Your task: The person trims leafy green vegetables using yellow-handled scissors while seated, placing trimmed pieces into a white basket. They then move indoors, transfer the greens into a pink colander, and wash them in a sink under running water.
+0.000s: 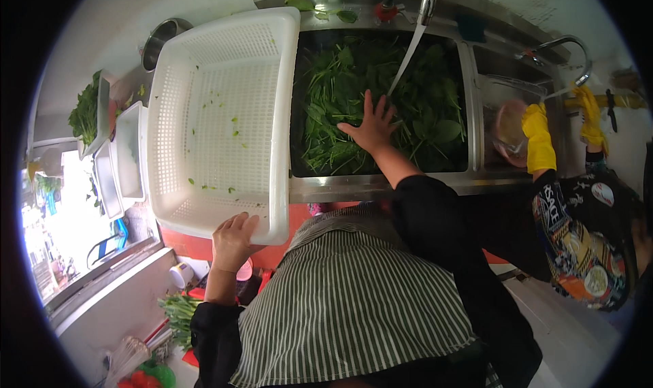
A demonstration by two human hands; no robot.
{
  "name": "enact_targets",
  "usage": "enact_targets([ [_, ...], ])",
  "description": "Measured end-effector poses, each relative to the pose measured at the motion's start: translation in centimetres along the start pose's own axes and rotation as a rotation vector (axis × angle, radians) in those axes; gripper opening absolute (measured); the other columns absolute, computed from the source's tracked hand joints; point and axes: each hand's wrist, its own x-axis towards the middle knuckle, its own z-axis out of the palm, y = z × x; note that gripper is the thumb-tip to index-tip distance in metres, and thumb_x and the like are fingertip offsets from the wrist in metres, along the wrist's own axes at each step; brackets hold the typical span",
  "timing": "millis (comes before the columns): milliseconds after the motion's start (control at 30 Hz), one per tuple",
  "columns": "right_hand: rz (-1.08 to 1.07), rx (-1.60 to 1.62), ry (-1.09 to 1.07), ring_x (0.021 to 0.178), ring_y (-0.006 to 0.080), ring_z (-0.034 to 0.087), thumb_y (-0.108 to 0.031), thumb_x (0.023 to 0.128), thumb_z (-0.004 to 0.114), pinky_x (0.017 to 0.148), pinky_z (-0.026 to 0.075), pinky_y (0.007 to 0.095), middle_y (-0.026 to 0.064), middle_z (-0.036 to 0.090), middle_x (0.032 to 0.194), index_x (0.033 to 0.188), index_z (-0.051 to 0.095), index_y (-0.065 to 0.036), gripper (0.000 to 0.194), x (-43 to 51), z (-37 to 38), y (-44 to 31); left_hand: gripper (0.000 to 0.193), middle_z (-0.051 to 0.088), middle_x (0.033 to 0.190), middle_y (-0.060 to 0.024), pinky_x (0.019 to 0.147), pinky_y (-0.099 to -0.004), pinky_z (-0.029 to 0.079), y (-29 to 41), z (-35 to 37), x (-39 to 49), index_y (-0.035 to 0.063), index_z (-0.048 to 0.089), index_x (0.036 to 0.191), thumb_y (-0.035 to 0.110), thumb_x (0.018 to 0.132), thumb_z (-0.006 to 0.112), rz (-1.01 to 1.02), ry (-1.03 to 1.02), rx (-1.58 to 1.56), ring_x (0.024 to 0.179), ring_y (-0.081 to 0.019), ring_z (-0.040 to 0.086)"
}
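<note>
A metal sink basin [471, 112] is full of leafy greens [336, 102]. My right hand [375, 125] rests on the greens with its fingers spread, close to the stream of water from a faucet [427, 5]. Left of the basin stands a large white perforated plastic basket [283, 132] with only small leaf scraps in it. My left hand [234, 240] has its fingers curled over the near rim of this basket, and the thumb's grip is partly hidden.
At the right, a co-worker in yellow rubber gloves [540, 138] is at a second sink with a pink container [511, 132] under another faucet [581, 56]. White trays [130, 153], leafy greens [88, 112] and a metal pot [163, 43] stand beyond the basket.
</note>
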Motion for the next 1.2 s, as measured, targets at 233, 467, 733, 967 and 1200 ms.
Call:
enact_targets([
  [233,0.035,-0.122,-0.194,0.143,0.0499,-0.001,-0.05,0.074,0.077,0.107,0.017,0.0704,0.0178,-0.006,0.159,0.152,-0.008,-0.037,0.116,5.9,3.7,0.3,0.048,0.065,0.108,-0.0091,0.091,-0.0431,0.048,2.7,-1.1,1.6,0.0126,0.065,0.105,0.022,0.059,0.077,-0.193,-0.077,0.006,0.102,-0.0295,0.063],
  [467,-0.339,-0.009,-0.534,0.146,0.0324,0.016,-0.033,0.081,0.073,0.114,0.026,0.0422,0.0208,0.012,0.158,0.155,0.007,-0.018,0.1,11.3,0.6,3.6,0.038,0.065,0.11,-0.0099,0.099,-0.0455,0.042,2.8,-0.9,1.3,0.0131,0.066,0.105,0.015,0.068,0.067,-0.255,-0.071,0.013,0.106,-0.0301,0.061],
  [733,0.003,1.1,-0.286,0.078,0.0205,0.067,-0.012,0.09,0.061,0.064,0.058,0.0353,0.0087,0.067,0.09,0.108,0.061,-0.002,0.02,17.9,-13.2,8.2,0.04,0.066,0.111,-0.0093,0.102,-0.045,0.04,2.7,-0.5,1.0,0.0143,0.068,0.104,0.008,0.065,0.066,-0.297,-0.058,0.005,0.108,-0.028,0.06],
  [967,-0.16,1.675,-0.227,0.103,0.0381,0.057,-0.028,0.093,0.058,0.097,0.047,0.053,0.017,0.057,0.113,0.117,0.053,-0.003,0.035,30.2,-14.2,11.7,0.05,0.062,0.115,-0.0053,0.103,-0.0452,0.037,2.3,0.0,0.2,0.0159,0.065,0.109,0.011,0.06,0.071,-0.297,-0.124,0.032,0.113,-0.025,0.056],
  [1200,-0.131,1.736,-0.321,0.129,0.0307,0.045,-0.021,0.101,0.043,0.111,0.04,0.0416,0.0194,0.048,0.137,0.13,0.043,0.007,0.041,32.1,-19.7,7.5,0.047,0.061,0.12,-0.0022,0.105,-0.0443,0.037,1.9,1.2,-0.7,0.0213,0.065,0.111,0.016,0.064,0.07,-0.29,-0.08,0.056,0.113,-0.0233,0.057],
])
